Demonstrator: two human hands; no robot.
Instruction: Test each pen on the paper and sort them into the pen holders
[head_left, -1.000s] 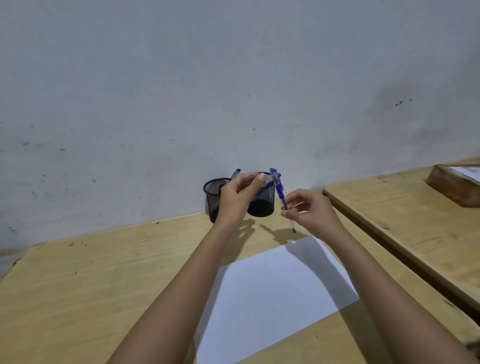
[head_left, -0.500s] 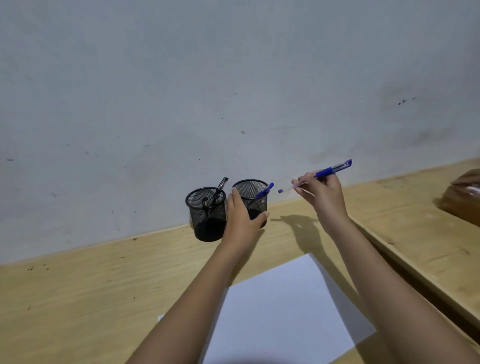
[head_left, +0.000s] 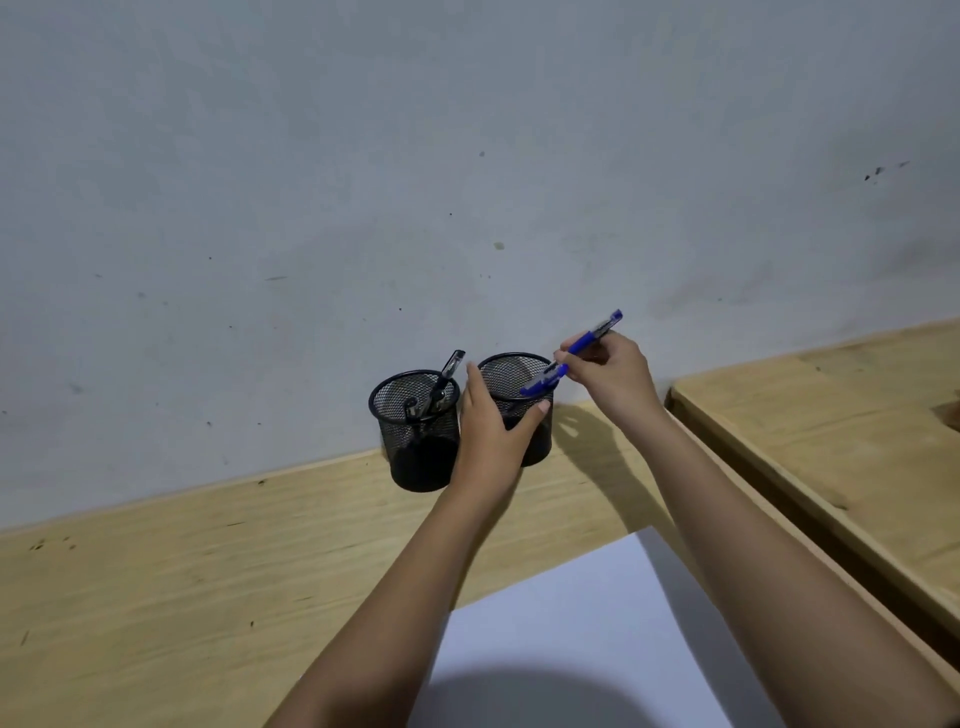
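Two black mesh pen holders stand against the wall. The left holder (head_left: 415, 431) contains black pens (head_left: 447, 376). My left hand (head_left: 493, 431) grips the front of the right holder (head_left: 519, 376), which has a blue pen (head_left: 543, 383) leaning on its rim. My right hand (head_left: 610, 376) holds another blue pen (head_left: 592, 335) slanted just above the right holder's rim, tip pointing down and left. The white paper (head_left: 571, 634) lies on the wooden table (head_left: 208, 571) in front of me.
A grey wall rises directly behind the holders. A second wooden table (head_left: 831, 441) stands to the right, separated by a dark gap. A brown object shows at its far right edge.
My right hand has brought the blue pen leftward and down, from out to the right to the right holder's rim. The left hand stays on that holder. The view has tilted.
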